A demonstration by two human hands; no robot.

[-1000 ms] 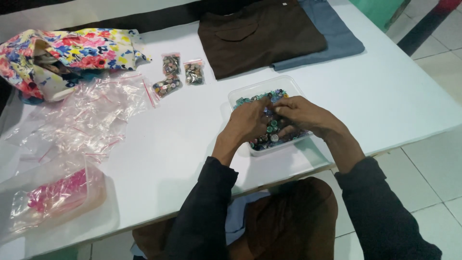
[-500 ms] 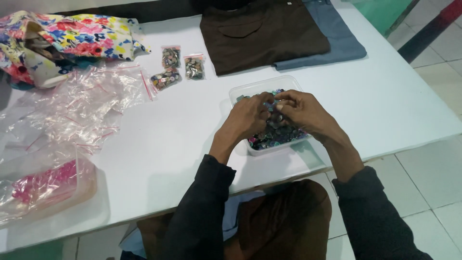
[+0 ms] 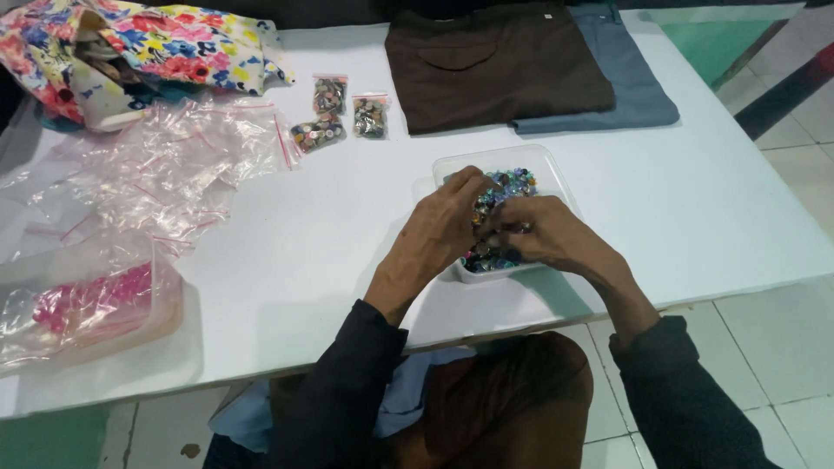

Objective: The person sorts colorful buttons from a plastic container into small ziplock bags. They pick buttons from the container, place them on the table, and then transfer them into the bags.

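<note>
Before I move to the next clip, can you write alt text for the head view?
Both hands, left hand and right hand, meet over a clear plastic tray of small multicoloured buttons on a white table. Behind lie three small filled bags, folded brown fabric, loose clear bags and floral cloth.

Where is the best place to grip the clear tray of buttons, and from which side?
Probably the far rim of the clear tray, reached from the table's far side: that edge is bare, while the left hand and right hand cover the near half over the buttons.
</note>
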